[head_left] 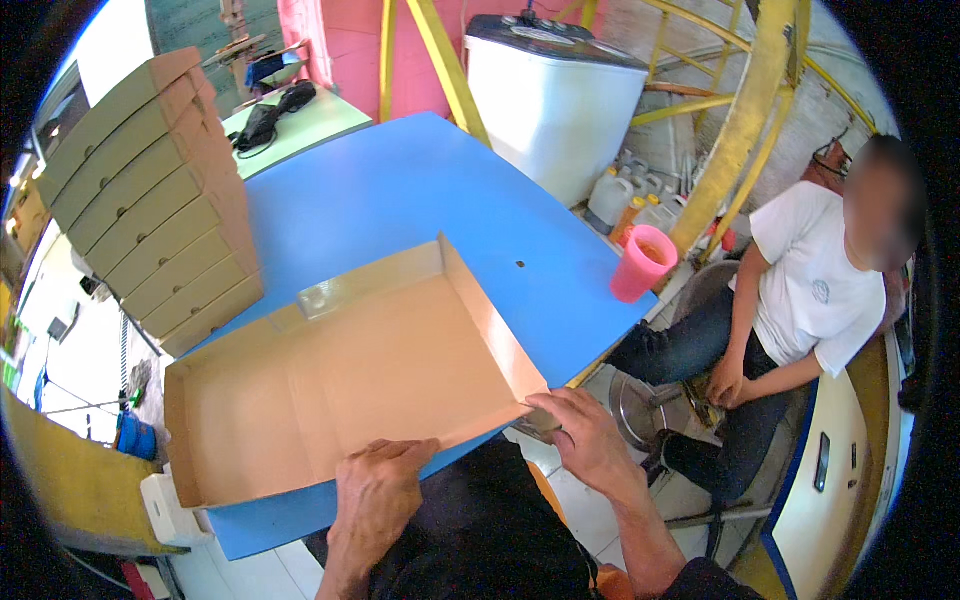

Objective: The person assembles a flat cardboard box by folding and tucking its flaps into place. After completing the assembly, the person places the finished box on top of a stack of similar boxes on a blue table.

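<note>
An open, shallow cardboard box [390, 355], brown inside with low walls, lies on the blue table [370, 190] and reaches its near edge. My left hand [375, 490] grips the middle of the box's near wall, its thumb lying along the top edge and its other fingers partly hidden. At the near right corner my right hand [590, 437] pinches the wall between thumb and fingers. A small glossy patch [318, 298] shows at the far wall.
A tall stack of folded cardboard boxes [155, 210] stands at the left. A pink cup [644, 262] sits near the table's right corner. Beyond are a washing machine [550, 90], plastic jugs [610, 197] and yellow metal bars [735, 130]. A person in a white shirt [815, 270] sits at the right.
</note>
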Tool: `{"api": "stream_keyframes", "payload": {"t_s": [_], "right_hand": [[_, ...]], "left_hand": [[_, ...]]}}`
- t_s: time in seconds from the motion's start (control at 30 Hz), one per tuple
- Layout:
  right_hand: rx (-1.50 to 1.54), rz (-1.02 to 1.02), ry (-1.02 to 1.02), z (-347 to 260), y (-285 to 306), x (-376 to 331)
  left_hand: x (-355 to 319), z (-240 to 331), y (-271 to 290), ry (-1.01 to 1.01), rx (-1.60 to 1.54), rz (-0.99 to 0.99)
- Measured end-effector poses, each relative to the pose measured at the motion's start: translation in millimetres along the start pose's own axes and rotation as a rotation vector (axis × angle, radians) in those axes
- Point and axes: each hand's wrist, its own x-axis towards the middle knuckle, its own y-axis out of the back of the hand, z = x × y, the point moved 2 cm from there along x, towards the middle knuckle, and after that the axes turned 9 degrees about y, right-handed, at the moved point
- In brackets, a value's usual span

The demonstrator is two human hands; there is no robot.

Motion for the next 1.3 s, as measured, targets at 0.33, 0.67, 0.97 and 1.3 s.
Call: {"api": "stream_keyframes", "payload": {"t_s": [0.33,0.67,0.97,1.3], "right_hand": [[0.248,0.435,-0.200,30,-32,4],[0.337,0.564,0.045,-4,-27,9],[0.479,0.501,-0.429,3,-47,-5],[0.918,0.596,-0.503,-6,-59,-2]], "left_hand": [[-5,-12,12,0.077,-0.118,-0.116],[45,34,-15,0.125,-0.215,-0.248],[103,67,-51,0.116,-0.309,-0.457],[130,63,-55,0.052,-0.454,-0.792]]}}
